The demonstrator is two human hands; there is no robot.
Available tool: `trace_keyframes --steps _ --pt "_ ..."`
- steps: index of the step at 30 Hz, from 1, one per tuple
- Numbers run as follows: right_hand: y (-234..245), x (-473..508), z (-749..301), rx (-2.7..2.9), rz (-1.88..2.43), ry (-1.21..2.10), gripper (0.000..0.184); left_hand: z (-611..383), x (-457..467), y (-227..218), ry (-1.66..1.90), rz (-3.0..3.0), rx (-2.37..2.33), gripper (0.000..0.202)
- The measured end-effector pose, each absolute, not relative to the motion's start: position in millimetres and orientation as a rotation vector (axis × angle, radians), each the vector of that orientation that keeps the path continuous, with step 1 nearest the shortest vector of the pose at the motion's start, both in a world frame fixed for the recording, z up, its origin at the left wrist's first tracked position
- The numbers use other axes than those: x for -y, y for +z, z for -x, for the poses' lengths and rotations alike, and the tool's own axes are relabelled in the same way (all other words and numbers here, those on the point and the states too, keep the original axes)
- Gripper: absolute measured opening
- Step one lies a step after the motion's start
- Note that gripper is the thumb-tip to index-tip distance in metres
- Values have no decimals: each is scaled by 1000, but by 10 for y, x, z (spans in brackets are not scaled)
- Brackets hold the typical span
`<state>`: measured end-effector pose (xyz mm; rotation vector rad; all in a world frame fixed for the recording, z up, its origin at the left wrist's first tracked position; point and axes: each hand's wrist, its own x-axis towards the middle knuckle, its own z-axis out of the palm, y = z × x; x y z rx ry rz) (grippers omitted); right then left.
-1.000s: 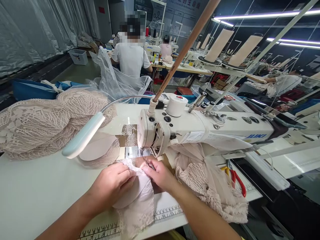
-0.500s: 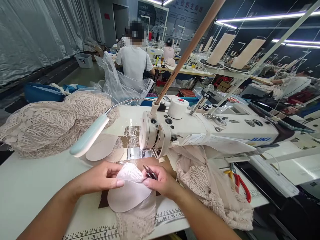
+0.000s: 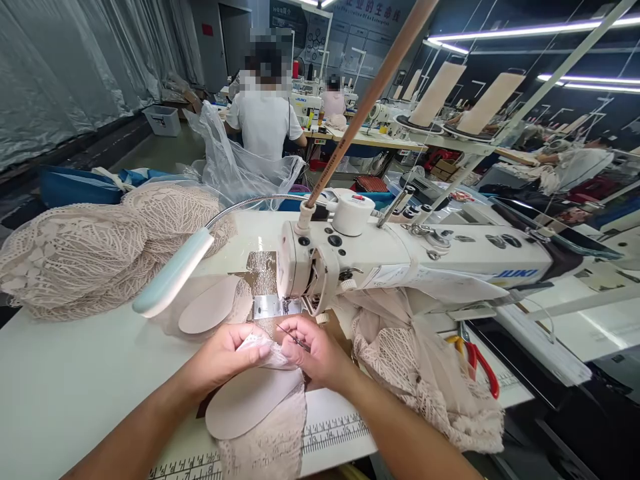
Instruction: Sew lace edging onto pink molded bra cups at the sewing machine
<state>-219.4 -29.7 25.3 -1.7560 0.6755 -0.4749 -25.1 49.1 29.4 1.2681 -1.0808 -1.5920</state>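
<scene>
My left hand [image 3: 231,357] is closed, thumb over fingers, on the gathered edge of a beige lace piece [image 3: 273,437]. A smooth, pale oval pad [image 3: 250,403] hangs from that edge, over the lace. My right hand [image 3: 320,353] is closed on dark thread snips [image 3: 296,339], their tips pointing up and left; its thumb also meets the fabric edge close to my left thumb. Both hands are just in front of the sewing machine's needle area [image 3: 285,305]. Whether the snip blades are parted is hard to see.
The sewing machine [image 3: 390,250] spans the right, with a lamp [image 3: 175,273] at its left. A lace pile [image 3: 75,250] and another pad [image 3: 209,305] lie left. More lace [image 3: 410,373] and red-handled pliers [image 3: 483,370] lie right. A ruler strip [image 3: 335,432] runs along the front edge.
My hands have drawn closer together, the left shifting right. The fabric edge is bunched tighter between them, and the oval pad has swung down and left. The snips have turned edge-on.
</scene>
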Motion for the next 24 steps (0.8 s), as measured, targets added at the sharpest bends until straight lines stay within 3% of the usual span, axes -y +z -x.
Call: trace_keyframes --steps 6,14,24 --pt "256 337 2266 -594 1855 -526 33 270 -473 322 -1509 -1298 1129 39" --pt "263 304 2213 -582 1826 -471 34 298 -468 266 -1624 -1180 1116 27" --pt "293 227 2136 -667 1692 -480 15 313 -478 227 -1555 -1333 1180 41"
